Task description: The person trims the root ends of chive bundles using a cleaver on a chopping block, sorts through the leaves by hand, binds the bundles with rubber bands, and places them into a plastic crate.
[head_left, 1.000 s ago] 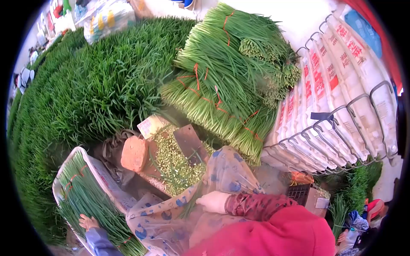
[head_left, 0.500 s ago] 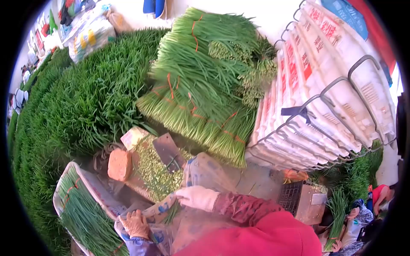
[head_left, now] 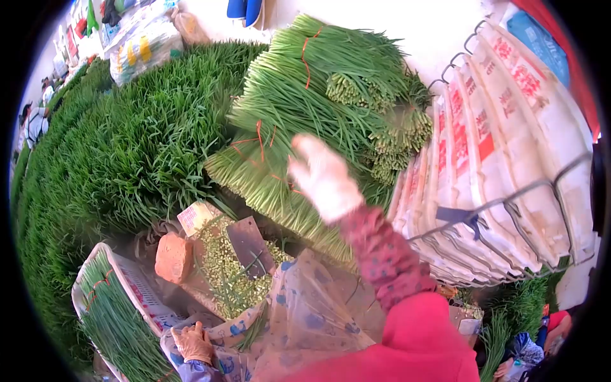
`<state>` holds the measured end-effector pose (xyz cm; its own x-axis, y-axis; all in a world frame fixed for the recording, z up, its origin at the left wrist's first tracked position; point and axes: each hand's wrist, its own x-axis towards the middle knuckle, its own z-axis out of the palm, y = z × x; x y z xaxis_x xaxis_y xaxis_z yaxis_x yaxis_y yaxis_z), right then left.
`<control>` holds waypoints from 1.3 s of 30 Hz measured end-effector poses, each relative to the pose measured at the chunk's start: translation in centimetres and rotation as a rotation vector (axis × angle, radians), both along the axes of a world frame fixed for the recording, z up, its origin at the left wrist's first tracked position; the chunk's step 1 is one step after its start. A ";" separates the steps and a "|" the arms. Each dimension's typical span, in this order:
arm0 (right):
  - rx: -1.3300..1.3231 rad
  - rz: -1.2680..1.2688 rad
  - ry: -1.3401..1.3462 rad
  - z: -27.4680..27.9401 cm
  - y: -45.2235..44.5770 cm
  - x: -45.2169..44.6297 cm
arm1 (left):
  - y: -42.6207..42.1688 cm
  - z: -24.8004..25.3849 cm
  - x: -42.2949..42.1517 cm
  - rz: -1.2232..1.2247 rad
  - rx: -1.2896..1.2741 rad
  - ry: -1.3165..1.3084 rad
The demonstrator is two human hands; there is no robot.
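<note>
My right hand (head_left: 323, 178), in a white glove, is raised over the bundles of long green chive-like stalks (head_left: 318, 83) tied with orange-red bands. Its fingers are apart and blurred, with nothing visible in them. My left hand (head_left: 193, 342), in a tan glove, rests beside the white crate (head_left: 130, 280) on the patterned plastic apron (head_left: 299, 305) over my lap. Its fingers look spread and hold nothing I can make out. Beyond the apron, a broad dark blade (head_left: 250, 245) lies among cut stalk pieces (head_left: 223, 274) on a board.
An orange brick-like block (head_left: 173, 257) sits at the board's left. Dense green leaves (head_left: 127, 146) spread across the left side. At right stands a wire rack (head_left: 554, 181) with white printed bags (head_left: 484, 140). People's arms (head_left: 557, 334) show at lower right.
My right hand has risen from the apron and reached forward over the tied stalks. My left hand has stayed near the crate. The view has shifted slightly.
</note>
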<state>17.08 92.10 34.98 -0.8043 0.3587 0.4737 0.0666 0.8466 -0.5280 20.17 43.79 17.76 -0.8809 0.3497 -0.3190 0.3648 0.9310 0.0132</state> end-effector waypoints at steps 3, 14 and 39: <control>0.103 -0.199 0.014 4.0 6.1 -6.1 | 0.7 -1.0 -0.6 -0.003 -0.018 -0.009; 0.766 -0.640 -0.415 5.3 27.4 -23.9 | 4.7 0.4 -4.3 -0.030 -0.360 -0.223; 0.700 -0.599 -0.029 13.3 19.4 -20.2 | 5.3 0.3 -3.9 0.045 -0.245 -0.228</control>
